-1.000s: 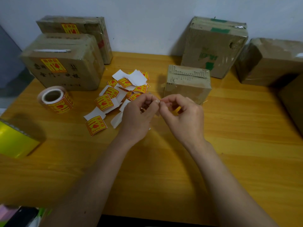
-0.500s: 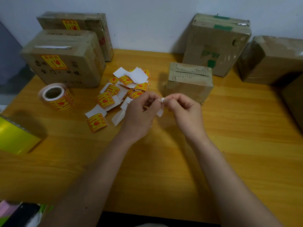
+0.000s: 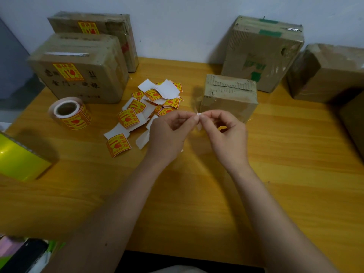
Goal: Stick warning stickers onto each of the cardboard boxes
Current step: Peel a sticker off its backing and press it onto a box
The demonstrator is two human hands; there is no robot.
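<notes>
Nearest to the camera, two bare forearms reached forward over the tabletop and met at its middle. The left hand and the right hand were close together, and the fingers of both were pressed on one small sticker. Only a white corner of the sticker showed between the fingertips; the rest was hidden, so I could not tell how far the backing was peeled. Directly behind the fingers stood the small box, upright, with its bare front face toward the person and no sticker visible on it. It lay straight ahead, a little to the right, so the right hand was nearer to it, and I judge it was the likely place for the sticker. To the left lay a pile of loose stickers and white backings, then the roll on its side. Further left, two boxes already carried stickers: the front box and the back box at the wall. At the far right, the tall box and the right box showed none on their visible faces.
</notes>
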